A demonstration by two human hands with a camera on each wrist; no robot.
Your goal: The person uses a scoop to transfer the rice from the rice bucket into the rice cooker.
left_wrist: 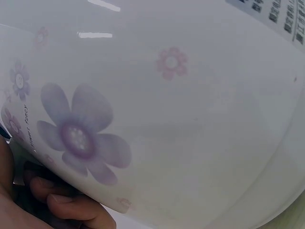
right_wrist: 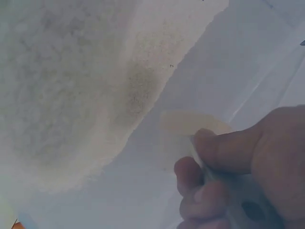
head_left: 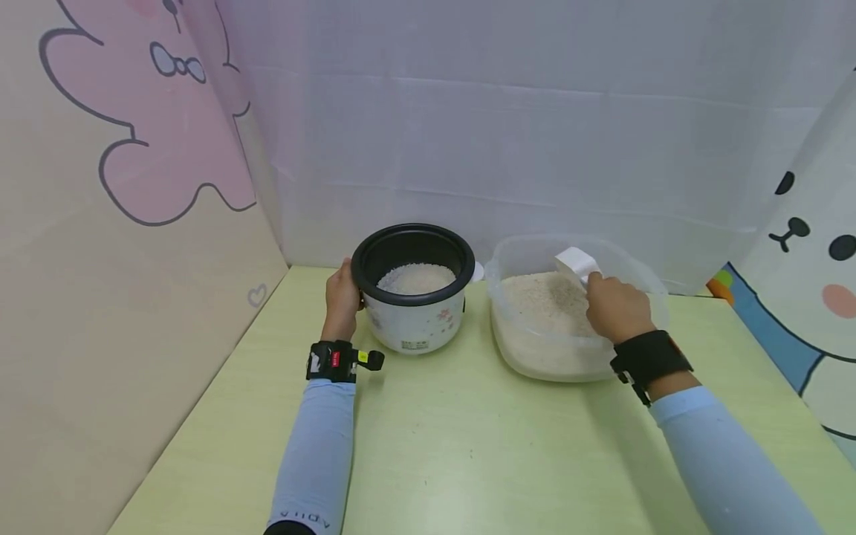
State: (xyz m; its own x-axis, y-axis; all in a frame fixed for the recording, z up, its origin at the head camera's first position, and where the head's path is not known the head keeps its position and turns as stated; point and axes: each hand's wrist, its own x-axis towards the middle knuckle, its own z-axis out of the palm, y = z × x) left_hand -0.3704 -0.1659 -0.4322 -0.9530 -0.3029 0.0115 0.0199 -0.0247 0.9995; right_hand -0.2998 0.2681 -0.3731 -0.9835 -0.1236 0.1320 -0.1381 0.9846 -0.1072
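Note:
A white rice cooker (head_left: 414, 323) with a flower print stands lidless on the table, white rice (head_left: 416, 279) inside its dark rim. My left hand (head_left: 342, 301) grips the cooker's left side; in the left wrist view the curled fingers (left_wrist: 78, 207) are around a dark handle, partly hidden. To the right stands a translucent plastic tub (head_left: 528, 253) holding rice (head_left: 545, 297). My right hand (head_left: 618, 306) holds a white scoop (head_left: 576, 261) by its handle, over the tub's right part. The right wrist view shows the thumb and fingers around that handle; the scoop's contents cannot be made out.
The pale green table (head_left: 468, 446) stretches in front of both containers. A white curtain (head_left: 468, 148) hangs close behind them. Printed cloths with cartoon figures line the left and right sides. A small white tab (head_left: 478, 272) juts from the cooker's right side, near the tub.

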